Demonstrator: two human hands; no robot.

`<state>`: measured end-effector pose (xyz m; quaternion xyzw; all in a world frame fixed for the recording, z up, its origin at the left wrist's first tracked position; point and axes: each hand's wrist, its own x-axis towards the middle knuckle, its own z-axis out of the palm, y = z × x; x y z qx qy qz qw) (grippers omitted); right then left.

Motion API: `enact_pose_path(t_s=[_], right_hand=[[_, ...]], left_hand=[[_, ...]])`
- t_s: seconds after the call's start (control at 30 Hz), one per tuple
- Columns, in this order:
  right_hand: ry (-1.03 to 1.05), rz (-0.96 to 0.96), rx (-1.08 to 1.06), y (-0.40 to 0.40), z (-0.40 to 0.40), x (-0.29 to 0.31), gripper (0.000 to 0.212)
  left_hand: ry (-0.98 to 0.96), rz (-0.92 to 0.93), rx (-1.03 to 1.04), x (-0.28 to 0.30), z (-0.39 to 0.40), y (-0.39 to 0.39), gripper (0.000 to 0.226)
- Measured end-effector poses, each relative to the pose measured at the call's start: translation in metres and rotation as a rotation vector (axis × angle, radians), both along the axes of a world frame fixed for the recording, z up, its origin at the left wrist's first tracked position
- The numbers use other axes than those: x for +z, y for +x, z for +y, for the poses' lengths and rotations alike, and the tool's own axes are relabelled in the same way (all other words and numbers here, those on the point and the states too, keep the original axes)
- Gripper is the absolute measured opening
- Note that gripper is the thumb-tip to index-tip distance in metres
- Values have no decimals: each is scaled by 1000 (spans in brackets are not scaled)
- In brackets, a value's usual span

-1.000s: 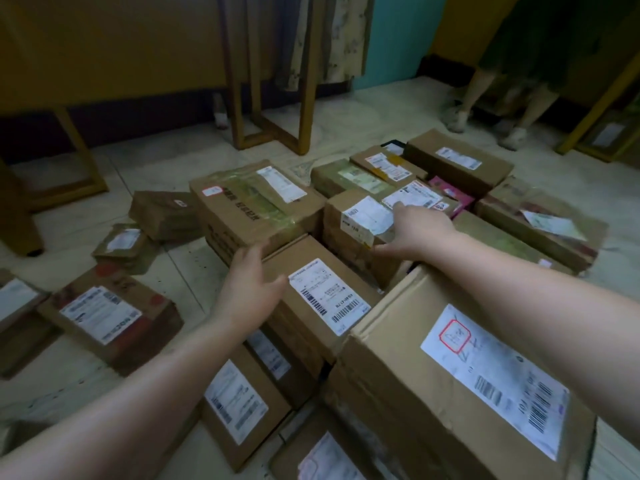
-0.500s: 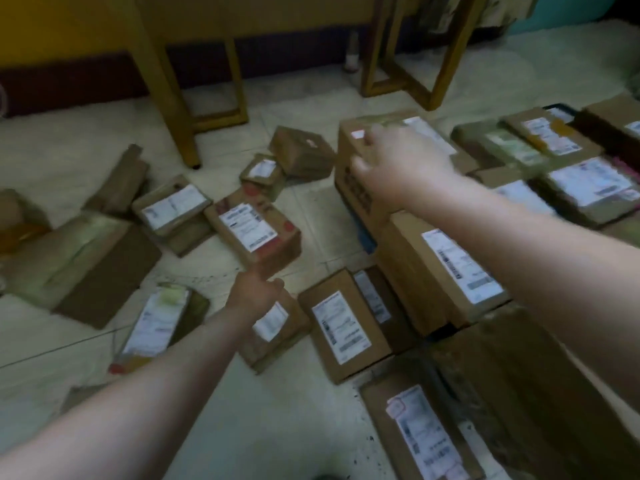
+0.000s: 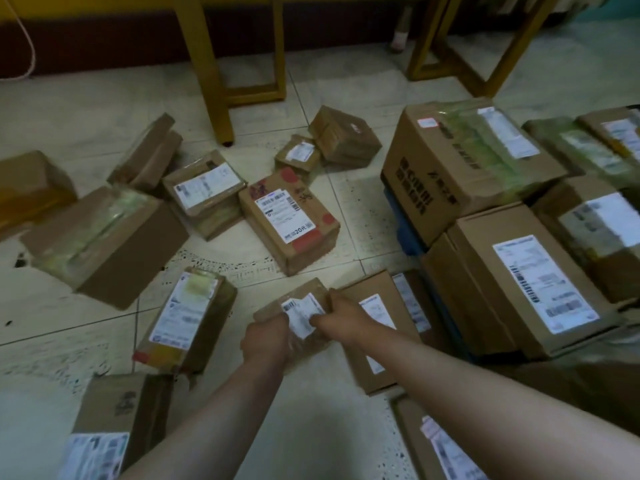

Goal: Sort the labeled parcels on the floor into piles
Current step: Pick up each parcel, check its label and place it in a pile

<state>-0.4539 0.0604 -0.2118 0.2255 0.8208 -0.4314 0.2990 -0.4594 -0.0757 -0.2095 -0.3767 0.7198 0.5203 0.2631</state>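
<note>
Down low, left hand (image 3: 266,340) and right hand (image 3: 341,315) each grip a small, tape-glossed cardboard parcel (image 3: 300,308).

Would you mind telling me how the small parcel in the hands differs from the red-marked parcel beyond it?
The small parcel is gripped by the left hand and right hand; the red-marked parcel lies untouched. The small parcel looks smaller, and shows no red patches. Both are brown cardboard with white labels.
</note>
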Motion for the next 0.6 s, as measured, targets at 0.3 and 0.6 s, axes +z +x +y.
enact_pose_path(t_s=[0.3, 0.6], right_hand=[[-45, 415, -512, -26, 66, 177, 54], [-184, 678, -688, 97, 217, 345, 63]], left_hand=[[120, 764, -108, 136, 55, -43, 46], [800, 917, -588, 273, 183, 3, 45]])
